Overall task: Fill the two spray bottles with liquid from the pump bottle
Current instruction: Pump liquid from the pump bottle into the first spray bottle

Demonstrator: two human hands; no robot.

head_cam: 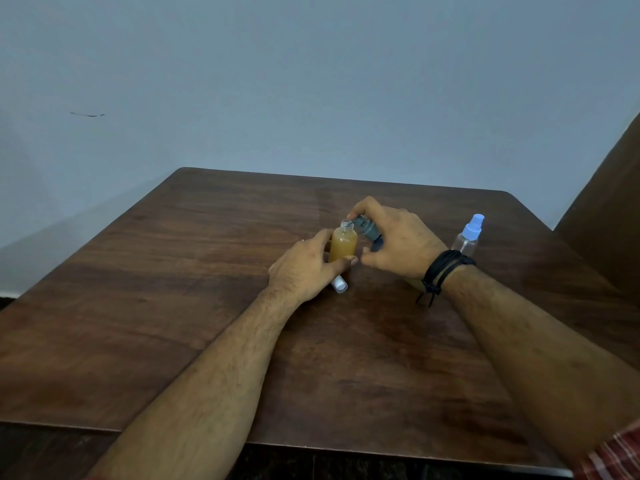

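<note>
On the wooden worktop [207,271], the left hand [304,268] has its grip around an uncapped, amber-filled spray bottle [343,242]. Just right of that bottle, the right hand [398,244] grips the grey pump bottle [367,230]; further right stands a clear, blue-topped spray bottle [467,237].

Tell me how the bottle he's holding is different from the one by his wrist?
The held bottle is full of orange liquid; the far bottle looks clear and empty. The held bottle's neck is open, while the far bottle wears a blue sprayer top. Both stand upright on the table.

No readable text, bottles seemingly unlabelled, no brands, numbers or signs
</note>
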